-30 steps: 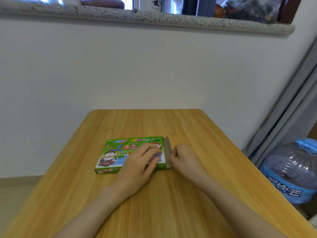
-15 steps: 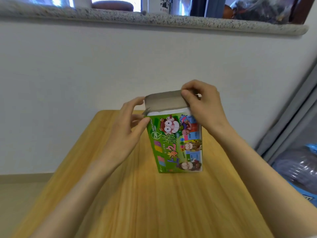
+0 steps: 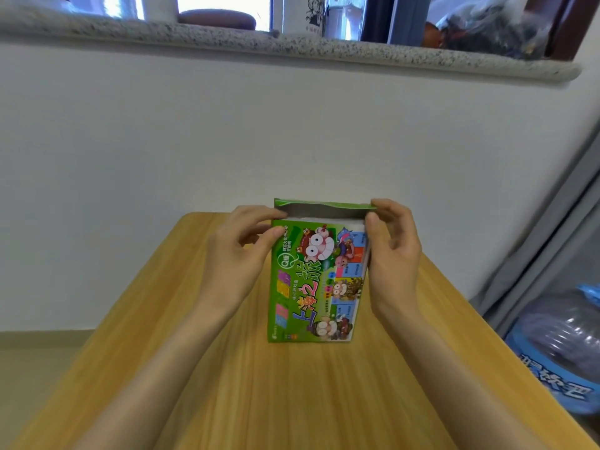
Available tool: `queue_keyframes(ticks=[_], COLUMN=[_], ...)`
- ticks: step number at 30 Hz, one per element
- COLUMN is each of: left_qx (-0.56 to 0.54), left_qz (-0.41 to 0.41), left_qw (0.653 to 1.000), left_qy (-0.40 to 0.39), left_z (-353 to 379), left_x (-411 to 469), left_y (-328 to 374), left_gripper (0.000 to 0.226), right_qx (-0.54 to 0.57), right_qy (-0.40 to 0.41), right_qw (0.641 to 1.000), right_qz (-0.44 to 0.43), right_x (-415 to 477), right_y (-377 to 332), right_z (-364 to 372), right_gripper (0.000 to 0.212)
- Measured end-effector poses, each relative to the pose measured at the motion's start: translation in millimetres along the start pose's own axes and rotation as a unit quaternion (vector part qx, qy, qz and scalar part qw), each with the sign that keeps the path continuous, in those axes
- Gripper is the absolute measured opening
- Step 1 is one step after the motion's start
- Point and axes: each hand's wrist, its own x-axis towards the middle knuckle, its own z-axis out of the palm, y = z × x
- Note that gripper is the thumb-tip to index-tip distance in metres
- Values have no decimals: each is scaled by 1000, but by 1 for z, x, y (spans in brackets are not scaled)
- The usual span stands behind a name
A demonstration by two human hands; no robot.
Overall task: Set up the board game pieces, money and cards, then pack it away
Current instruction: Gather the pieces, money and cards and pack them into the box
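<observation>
A green board game box [image 3: 316,280] with cartoon figures stands upright on its short end on the wooden table [image 3: 292,391]. Its top flap [image 3: 324,207] is lifted and folded partway over the opening, where a white edge of the contents shows. My left hand [image 3: 233,254] pinches the box's upper left corner between thumb and fingers. My right hand [image 3: 393,251] grips the upper right corner, thumb on the front and fingers behind the flap.
A white wall rises just behind the table, with a speckled stone sill [image 3: 292,43] above carrying cups and bags. A large blue water bottle [image 3: 558,349] and a grey curtain [image 3: 552,228] stand right of the table.
The box lay flat on the table a second ago; both hands stood it upright. Since half a second ago the raised grey flap has folded down toward the opening.
</observation>
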Motion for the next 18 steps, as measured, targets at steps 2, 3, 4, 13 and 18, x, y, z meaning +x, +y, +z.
queue_keyframes(ticks=[2, 3, 4, 13, 18], left_qx=[-11, -24, -43, -234, -167], left_qz=[-10, -19, -30, -181, -151], left_qw=[1000, 999, 998, 954, 974], left_qy=[9, 14, 18, 58, 18], left_z=[0, 1, 2, 14, 8], left_x=[-1, -1, -1, 4, 8], left_y=[0, 1, 3, 24, 23], left_gripper=[27, 23, 17, 16, 10], right_qx=[51, 81, 106, 65, 37], right_qy=[-1, -8, -15, -43, -54], right_qw=[998, 996, 993, 993, 993], right_qz=[29, 41, 52, 92, 100], right_x=[0, 0, 1, 6, 13], right_y=[-1, -2, -2, -6, -7], right_z=[1, 1, 1, -2, -2], right_gripper=[8, 8, 14, 11, 10])
